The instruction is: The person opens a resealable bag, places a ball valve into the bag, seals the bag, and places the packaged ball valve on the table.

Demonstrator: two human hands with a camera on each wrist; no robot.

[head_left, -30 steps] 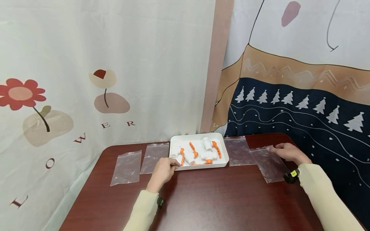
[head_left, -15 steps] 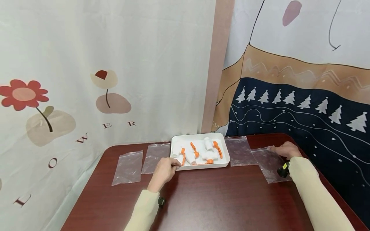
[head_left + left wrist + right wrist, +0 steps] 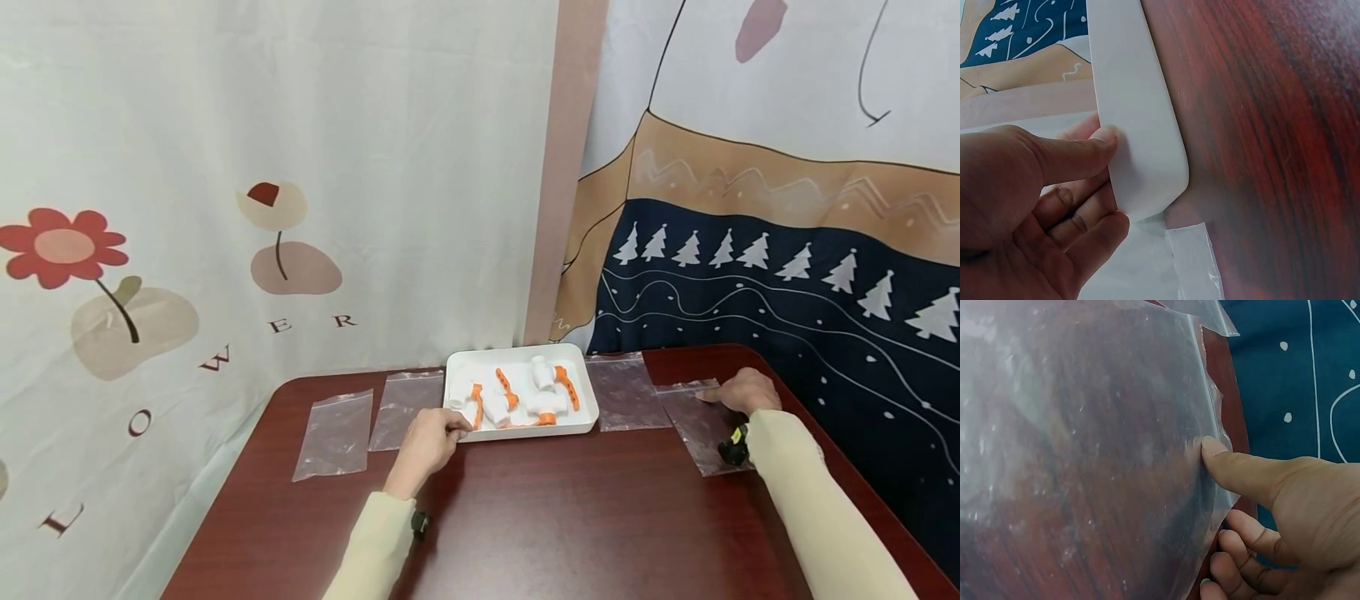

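Note:
My left hand grips the near left corner of a white tray. In the left wrist view its thumb lies on the outer wall, with the fingers at the rim. Inside the tray are several white plastic fittings with orange levers. At the far right, my right hand holds the zip edge of a clear zip bag lying on the table. The right wrist view shows the thumb on top of the bag, the other fingers curled at its edge; their tips are partly in view.
Another clear zip bag lies between tray and held bag, slightly overlapped by it. Left of the tray are two more zip bags, an inner bag and an outer bag. Printed curtains hang behind the dark red wooden table.
The right hand has turned at the wrist and moved slightly left along the bag's zip edge. The left hand keeps its grip on the tray. The head view has shifted a little.

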